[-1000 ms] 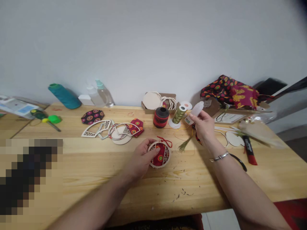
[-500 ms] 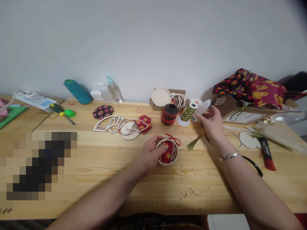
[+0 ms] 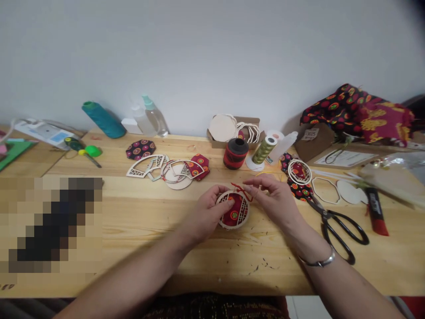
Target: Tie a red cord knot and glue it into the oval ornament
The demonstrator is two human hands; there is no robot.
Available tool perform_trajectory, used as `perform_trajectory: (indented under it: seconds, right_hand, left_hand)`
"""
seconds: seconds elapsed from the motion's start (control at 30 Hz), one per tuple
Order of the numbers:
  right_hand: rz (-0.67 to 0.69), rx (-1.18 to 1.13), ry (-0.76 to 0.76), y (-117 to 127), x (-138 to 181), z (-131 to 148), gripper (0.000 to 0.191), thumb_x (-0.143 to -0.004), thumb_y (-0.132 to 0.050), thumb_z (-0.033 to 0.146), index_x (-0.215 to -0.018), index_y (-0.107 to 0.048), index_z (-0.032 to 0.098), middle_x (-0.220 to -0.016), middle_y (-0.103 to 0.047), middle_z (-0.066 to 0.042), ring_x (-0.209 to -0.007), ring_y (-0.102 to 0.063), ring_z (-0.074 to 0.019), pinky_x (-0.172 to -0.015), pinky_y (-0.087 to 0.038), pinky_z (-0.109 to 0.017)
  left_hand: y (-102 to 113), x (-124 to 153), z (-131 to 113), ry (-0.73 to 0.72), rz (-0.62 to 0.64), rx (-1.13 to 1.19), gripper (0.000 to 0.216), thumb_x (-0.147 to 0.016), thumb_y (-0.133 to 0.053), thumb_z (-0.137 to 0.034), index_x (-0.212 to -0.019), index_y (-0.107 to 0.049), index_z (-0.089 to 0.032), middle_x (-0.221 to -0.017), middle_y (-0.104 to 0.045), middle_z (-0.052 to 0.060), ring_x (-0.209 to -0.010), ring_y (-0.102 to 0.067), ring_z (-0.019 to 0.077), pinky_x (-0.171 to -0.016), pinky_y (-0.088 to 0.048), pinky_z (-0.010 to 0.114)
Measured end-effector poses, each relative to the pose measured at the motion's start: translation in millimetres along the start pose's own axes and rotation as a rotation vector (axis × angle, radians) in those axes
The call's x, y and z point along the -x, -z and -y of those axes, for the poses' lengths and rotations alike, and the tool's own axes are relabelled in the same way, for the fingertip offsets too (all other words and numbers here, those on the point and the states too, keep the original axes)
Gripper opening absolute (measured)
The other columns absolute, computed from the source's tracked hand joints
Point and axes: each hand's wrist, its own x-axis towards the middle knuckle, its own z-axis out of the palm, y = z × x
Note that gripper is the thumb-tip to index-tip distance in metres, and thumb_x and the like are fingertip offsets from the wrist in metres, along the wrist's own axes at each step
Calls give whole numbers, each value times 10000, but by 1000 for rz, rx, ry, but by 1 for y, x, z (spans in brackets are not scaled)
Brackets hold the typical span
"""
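A round wooden lattice ornament (image 3: 234, 210) with red patterned fabric behind it lies on the wooden table (image 3: 133, 221) at centre. My left hand (image 3: 206, 215) curls around its left edge and holds it. My right hand (image 3: 274, 197) sits just right of it, fingertips pinched at the red cord loop (image 3: 239, 189) on top of the ornament. A small white squeeze bottle (image 3: 282, 146) now stands on the table behind, beside a spool of gold-green thread (image 3: 264, 150).
Black scissors (image 3: 341, 223) lie at right, near another round ornament (image 3: 299, 172), wooden blanks and a red-black cutter (image 3: 376, 210). A black-red spool (image 3: 235, 153), a box of wooden discs (image 3: 232, 129), fan-shaped cutouts (image 3: 166, 168), a teal spool (image 3: 101, 119) and patterned fabric (image 3: 358, 110) line the back.
My right hand set the white squeeze bottle down at the back and came in to the ornament's red cord. The left hand stayed on the ornament. The view shifted slightly.
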Motion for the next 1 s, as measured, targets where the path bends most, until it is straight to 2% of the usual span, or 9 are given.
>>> perform_trajectory:
  seconds: [0.13,0.43,0.63,0.83,1.0]
  right_hand:
    - [50,-53,-59,2,0,0,158,-730,-642,327,-782,-718,198,-723,-634,-48,-725,-550,-182,-669,-419,-356]
    - [62,-45,-77,-3,0,-1,146,-712,-643,327,-745,-696,196,-685,-602,-36,-717,-526,-176,-647,-412,-342]
    - [45,-72,-79,-5,1,-3,128,-713,-646,314,-683,-666,191,-648,-591,-25,-691,-522,-165,-626,-405,-326]
    - [57,-102,-84,-1,2,0,125,-732,-640,311,-701,-668,194,-645,-601,-14,-637,-518,-146,-602,-397,-313]
    - [58,-49,7,7,2,2,118,-744,-636,287,-667,-638,198,-677,-605,-16,-711,-531,-165,-666,-398,-333]
  left_hand:
    - [-1,1,0,8,35,0,171,-794,-623,-202,-942,-542,-171,-878,-638,20,-751,-605,123,-709,-481,273]
    - [-1,3,1,3,82,-7,180,-802,-622,-212,-968,-558,-188,-897,-634,14,-773,-604,115,-737,-478,270]
    - [-1,2,0,22,69,-24,196,-790,-633,-228,-964,-555,-181,-904,-638,23,-781,-608,126,-737,-482,279]
    - [-1,2,0,31,37,-47,209,-778,-642,-239,-947,-535,-178,-876,-644,16,-747,-613,127,-703,-487,278]
    - [-3,1,-2,42,6,-31,205,-765,-654,-227,-919,-531,-173,-833,-645,4,-701,-607,117,-658,-483,258]
